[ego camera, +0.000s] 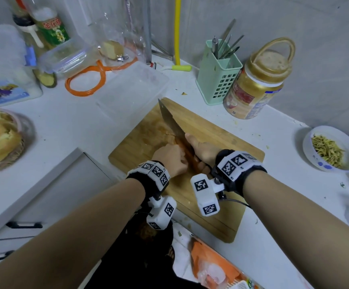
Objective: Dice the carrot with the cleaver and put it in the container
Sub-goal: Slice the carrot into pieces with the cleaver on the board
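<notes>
On the wooden cutting board [215, 132] my right hand [202, 150] grips the handle of the cleaver [170, 119], whose blade points away from me and stands edge-down on the board. Left of the blade my left hand [170, 158] holds the carrot [185, 150] with curled fingers; only an orange strip of it shows between hand and blade. A clear plastic container [134, 90] sits on the counter just beyond the board's far left corner; I see nothing in it.
A green utensil holder [218, 74] and a gold-lidded jar [257, 84] stand behind the board. At right is a white bowl [334, 149] of shredded food. A basket [0, 140], bottles and an orange ring [86, 82] crowd the left. An orange packet [213, 263] lies near me.
</notes>
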